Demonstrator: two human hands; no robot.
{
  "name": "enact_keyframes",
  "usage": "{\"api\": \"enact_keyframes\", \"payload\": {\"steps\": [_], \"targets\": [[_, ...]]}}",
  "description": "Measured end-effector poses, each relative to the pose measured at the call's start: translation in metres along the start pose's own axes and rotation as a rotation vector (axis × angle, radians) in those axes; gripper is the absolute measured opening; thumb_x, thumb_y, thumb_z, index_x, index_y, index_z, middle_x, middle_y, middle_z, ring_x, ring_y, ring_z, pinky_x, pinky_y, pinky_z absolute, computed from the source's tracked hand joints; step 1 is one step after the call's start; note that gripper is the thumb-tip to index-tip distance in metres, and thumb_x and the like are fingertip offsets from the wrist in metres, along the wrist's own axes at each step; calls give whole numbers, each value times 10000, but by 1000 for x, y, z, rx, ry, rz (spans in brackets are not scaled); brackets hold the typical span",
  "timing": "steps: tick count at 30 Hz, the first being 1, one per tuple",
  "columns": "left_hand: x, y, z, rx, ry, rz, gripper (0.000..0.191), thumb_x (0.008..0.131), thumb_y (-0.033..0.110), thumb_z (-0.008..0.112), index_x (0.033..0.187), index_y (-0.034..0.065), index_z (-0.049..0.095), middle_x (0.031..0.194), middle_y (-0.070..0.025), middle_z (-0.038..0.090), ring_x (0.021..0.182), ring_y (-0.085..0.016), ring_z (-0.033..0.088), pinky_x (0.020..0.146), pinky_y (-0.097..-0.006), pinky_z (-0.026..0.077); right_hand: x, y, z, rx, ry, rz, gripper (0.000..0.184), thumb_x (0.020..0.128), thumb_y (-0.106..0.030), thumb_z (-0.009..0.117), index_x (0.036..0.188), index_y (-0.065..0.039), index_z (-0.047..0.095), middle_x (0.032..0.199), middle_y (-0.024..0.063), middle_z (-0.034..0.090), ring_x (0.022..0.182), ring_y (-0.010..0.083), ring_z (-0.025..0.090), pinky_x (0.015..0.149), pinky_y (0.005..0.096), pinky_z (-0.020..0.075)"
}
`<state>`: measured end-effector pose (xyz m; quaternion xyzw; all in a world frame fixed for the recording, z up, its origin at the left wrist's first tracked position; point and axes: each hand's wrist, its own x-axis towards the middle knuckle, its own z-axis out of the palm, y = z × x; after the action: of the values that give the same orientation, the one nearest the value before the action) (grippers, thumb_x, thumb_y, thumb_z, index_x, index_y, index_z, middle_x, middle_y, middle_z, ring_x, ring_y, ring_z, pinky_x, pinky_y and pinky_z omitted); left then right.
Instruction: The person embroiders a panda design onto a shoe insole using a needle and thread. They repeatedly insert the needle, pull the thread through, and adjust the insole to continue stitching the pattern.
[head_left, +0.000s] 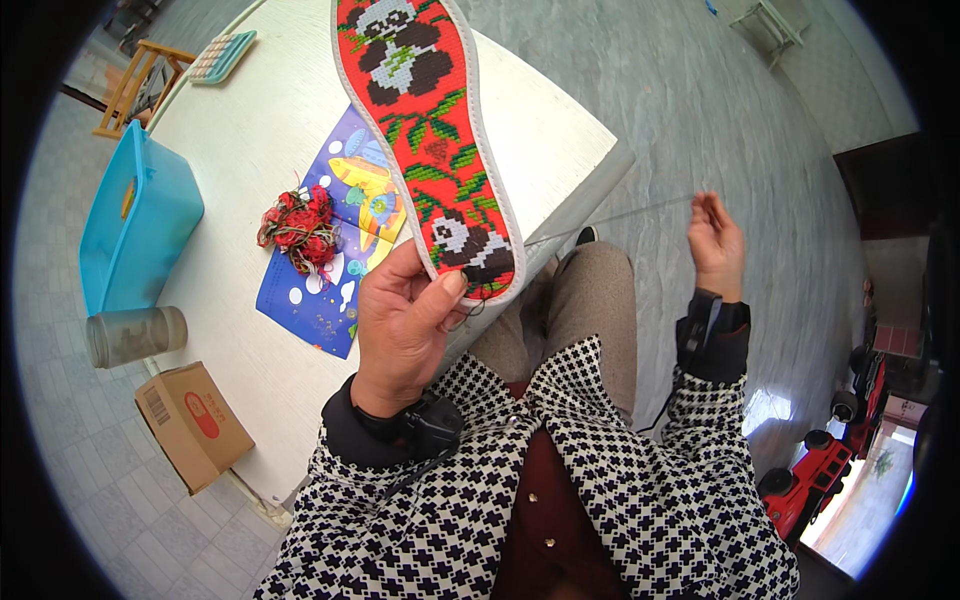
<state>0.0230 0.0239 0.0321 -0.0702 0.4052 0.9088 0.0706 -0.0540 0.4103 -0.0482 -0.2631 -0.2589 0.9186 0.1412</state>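
Note:
My left hand (409, 322) grips the heel end of a red cross-stitched insole (439, 150), thumb on top and fingers beneath. Two pandas and green bamboo leaves are worked on it, inside a pale edging. From the insole's right edge a dark thread (611, 220) runs taut to my right hand (716, 240), raised well out to the right with its fingertips pinched on the thread. Whether a needle is in those fingers cannot be made out. Loose dark thread ends (480, 300) hang beside my left thumb.
On the white table (232, 300), a tangle of red and dark yarn (304, 229) lies on a blue printed sheet (300, 300). A blue plastic bin (142, 225), a translucent jar (139, 336) and a cardboard box (195, 427) line its left side. Red toy vehicles (814, 472) are at lower right.

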Motion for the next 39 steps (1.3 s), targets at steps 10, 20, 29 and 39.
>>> {"api": "enact_keyframes", "payload": {"steps": [10,20,29,39], "targets": [[4,0,0,-83,27,-26,262,807,23,570,1061,-32,537,857,-38,590,513,-32,399,465,-163,344,26,-110,-227,-2495,529,-298,353,741,-246,687,1009,-20,641,741,38,656,693,132,619,634,293,480],[5,-4,2,69,75,-64,214,824,25,590,1029,-32,567,847,-4,603,575,-4,405,480,-162,307,-110,104,70,-999,-568,-93,54,871,-66,544,858,-29,581,637,10,538,533,66,491,474,190,397],[5,-2,1,110,79,-119,206,816,41,606,1005,-33,569,770,7,589,519,1,390,458,-153,291,-155,125,114,-1122,-984,-155,170,828,-28,568,980,23,623,826,104,658,731,135,607,654,239,465],[5,-2,4,111,90,-103,196,809,33,612,990,-30,570,776,2,592,508,3,386,443,-154,283,-146,121,98,-1048,-941,-14,150,820,-29,588,951,31,630,821,78,642,753,116,583,666,229,448]]}}
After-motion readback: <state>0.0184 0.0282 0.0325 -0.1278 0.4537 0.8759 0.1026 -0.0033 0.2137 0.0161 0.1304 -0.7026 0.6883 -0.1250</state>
